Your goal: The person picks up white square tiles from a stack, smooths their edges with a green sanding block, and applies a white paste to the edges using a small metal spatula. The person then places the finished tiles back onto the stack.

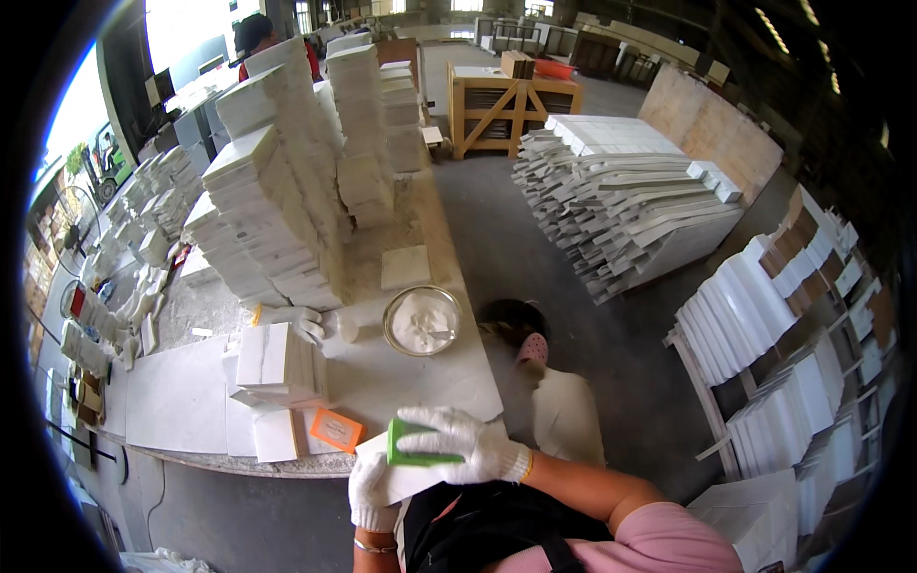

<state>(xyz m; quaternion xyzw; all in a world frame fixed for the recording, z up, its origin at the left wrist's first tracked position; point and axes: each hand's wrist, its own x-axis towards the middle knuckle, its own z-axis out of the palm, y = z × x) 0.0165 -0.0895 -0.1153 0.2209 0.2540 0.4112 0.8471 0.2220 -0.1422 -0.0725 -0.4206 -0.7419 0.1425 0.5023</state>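
My left hand, in a white knit glove, is closed round the near left end of a white stone tile in front of my body. My right hand, gloved the same way, grips a green rectangular block, like a hand sanding pad, and holds it against the tile. Fingers and pad hide much of the tile's face. Just left of the tile, an orange printed rectangle lies at the table's edge, beside a small stack of white tiles.
On the worktable stand a metal bowl of white powder or paste, a loose white glove and tall tile stacks. Stone strips and racked slabs stand right. A person is behind the stacks.
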